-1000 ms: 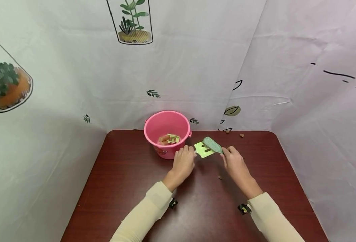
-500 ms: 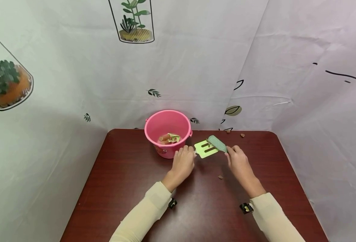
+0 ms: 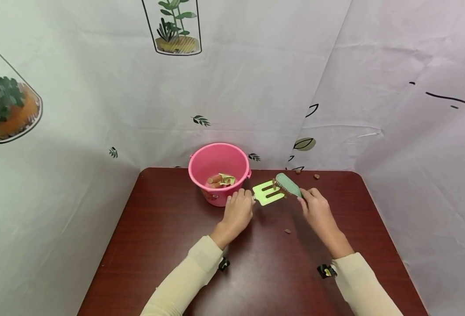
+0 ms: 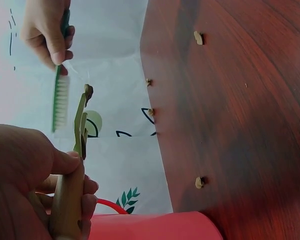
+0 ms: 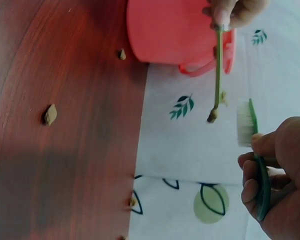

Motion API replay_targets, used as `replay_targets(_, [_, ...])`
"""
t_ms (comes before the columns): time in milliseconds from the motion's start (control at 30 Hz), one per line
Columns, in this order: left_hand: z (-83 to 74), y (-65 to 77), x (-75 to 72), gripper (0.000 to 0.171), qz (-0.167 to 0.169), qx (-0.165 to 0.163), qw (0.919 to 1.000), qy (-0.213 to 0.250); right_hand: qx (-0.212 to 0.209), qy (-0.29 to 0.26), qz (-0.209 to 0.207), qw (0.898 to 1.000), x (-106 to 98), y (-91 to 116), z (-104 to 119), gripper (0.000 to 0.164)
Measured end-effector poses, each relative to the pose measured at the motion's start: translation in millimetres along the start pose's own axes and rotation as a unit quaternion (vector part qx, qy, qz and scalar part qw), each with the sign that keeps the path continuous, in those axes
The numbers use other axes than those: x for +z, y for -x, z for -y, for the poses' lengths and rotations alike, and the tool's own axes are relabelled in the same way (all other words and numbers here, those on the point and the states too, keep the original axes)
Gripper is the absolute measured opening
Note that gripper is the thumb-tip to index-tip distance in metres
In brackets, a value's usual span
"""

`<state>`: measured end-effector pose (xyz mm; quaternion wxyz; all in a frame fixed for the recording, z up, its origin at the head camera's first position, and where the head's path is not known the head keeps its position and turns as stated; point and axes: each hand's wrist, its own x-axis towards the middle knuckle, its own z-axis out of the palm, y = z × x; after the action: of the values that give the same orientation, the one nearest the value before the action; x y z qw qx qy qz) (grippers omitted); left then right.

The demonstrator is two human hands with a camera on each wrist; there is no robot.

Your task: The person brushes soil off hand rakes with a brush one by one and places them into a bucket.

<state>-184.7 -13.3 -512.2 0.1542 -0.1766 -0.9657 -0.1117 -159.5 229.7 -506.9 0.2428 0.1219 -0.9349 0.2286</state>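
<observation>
My left hand (image 3: 238, 211) grips the wooden handle (image 4: 68, 200) of a small yellow-green hand fork (image 3: 261, 196), raised above the table with its tines pointing right. Several brown lumps cling at the tine ends, one lump (image 4: 88, 91) showing at the tip in the left wrist view. My right hand (image 3: 317, 213) holds a green brush (image 3: 288, 184) by its handle, the pale bristles (image 5: 245, 125) turned toward the fork. In the head view the brush overlaps the tine tips; both wrist views show a gap between them.
A pink bucket (image 3: 216, 200) stands behind my left hand, with wooden-handled tools (image 3: 215, 179) and yellow-green pieces inside. Brown lumps lie on the dark red table (image 3: 165, 245): one lump (image 3: 287, 231) mid-table, another lump (image 3: 316, 176) by the back edge. A printed cloth (image 3: 240, 87) hangs behind.
The brush has moved right from over the fork's tines to their tips, uncovering more of the tines and the brown lumps. The left hand and fork have barely moved.
</observation>
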Motion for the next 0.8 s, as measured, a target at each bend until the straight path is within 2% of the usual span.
replay_targets(300, [-4.9, -6.0, 4.0, 0.018, -0.003, 0.004, 1.0, 0.006, -0.041, 0.008, 0.026, 0.999, 7, 7, 24, 0.028])
replay_targets(533, [-8.0, -7.3, 1.4, 0.018, 0.011, 0.0, 0.9999, -0.004, -0.026, 0.02, 0.055, 0.998, 17, 12, 34, 0.028])
replay_targets(800, [-6.9, -5.8, 2.4, 0.017, 0.021, 0.001, 0.9998, 0.005, -0.008, 0.03, 0.05, 0.998, 17, 10, 24, 0.029])
